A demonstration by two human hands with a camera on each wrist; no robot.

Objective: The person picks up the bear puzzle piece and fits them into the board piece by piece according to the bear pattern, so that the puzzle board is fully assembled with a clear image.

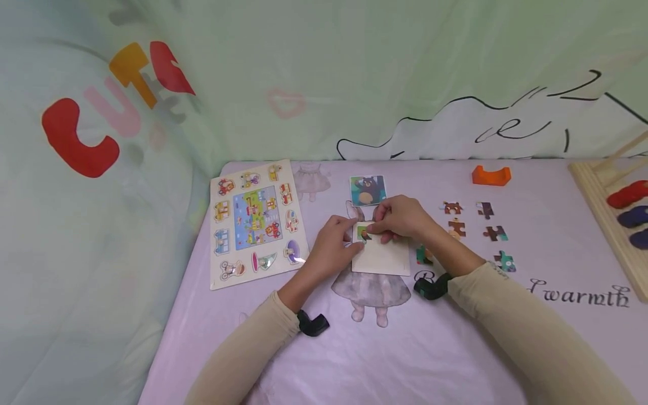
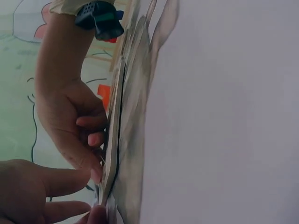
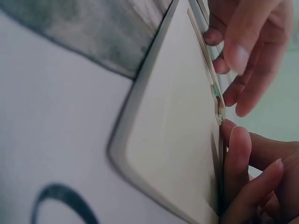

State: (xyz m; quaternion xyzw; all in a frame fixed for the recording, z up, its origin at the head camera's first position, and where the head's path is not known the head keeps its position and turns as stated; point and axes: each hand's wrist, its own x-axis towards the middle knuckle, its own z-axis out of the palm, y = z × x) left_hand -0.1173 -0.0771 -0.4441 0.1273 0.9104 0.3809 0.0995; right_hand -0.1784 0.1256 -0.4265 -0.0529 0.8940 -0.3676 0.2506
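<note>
A cream puzzle tray (image 1: 381,259) lies flat in front of me, with a small green puzzle piece (image 1: 362,232) at its far left corner. My right hand (image 1: 402,216) reaches over the tray and pinches this piece between thumb and finger; its other fingers are bent. At the left edge of the tray is my left hand (image 1: 333,243), thumb and fingers spread around the corner. In the right wrist view the piece (image 3: 218,105) sits on the tray's raised rim, between the left hand (image 3: 250,51) and the right hand (image 3: 261,172).
A bear picture card (image 1: 368,190) lies just beyond the tray. Several loose jigsaw pieces (image 1: 495,233) are on the right. A vehicle peg board (image 1: 257,219) lies at left. An orange block (image 1: 491,175) and a wooden frame with coloured beads (image 1: 607,225) stand further right.
</note>
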